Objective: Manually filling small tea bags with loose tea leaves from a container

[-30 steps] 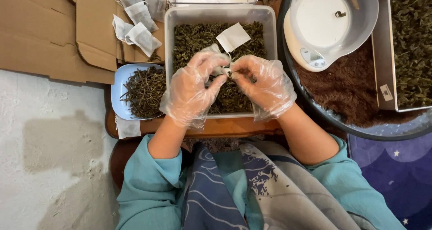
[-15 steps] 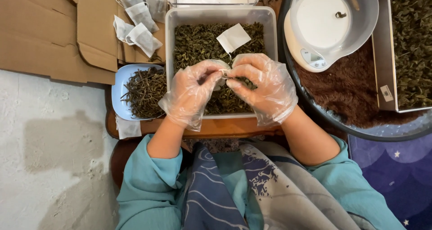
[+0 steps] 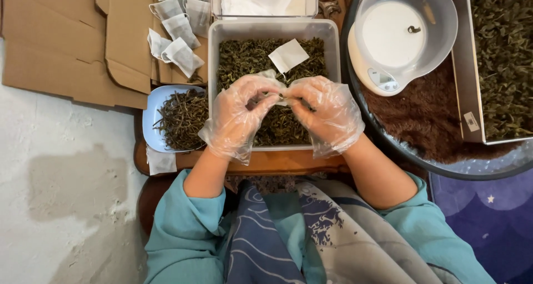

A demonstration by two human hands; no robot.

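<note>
Compared with one second ago, the left hand [image 3: 240,114] and the right hand [image 3: 327,111] have come closer together, and the fingertips of both, in thin clear gloves, now pinch one small white filter bag [image 3: 276,89] between them, directly over the clear tub of dried leaves [image 3: 247,53]. It seems the bag is being closed or adjusted. Just beyond the fingers an empty white bag [image 3: 287,55] lies on the leaves. To the left is a blue plate of dried stems [image 3: 180,116]; filled bags [image 3: 176,37] rest on cardboard. The kitchen scale [image 3: 391,37] stands to the right, well apart. Nothing blocks the hands.
</note>
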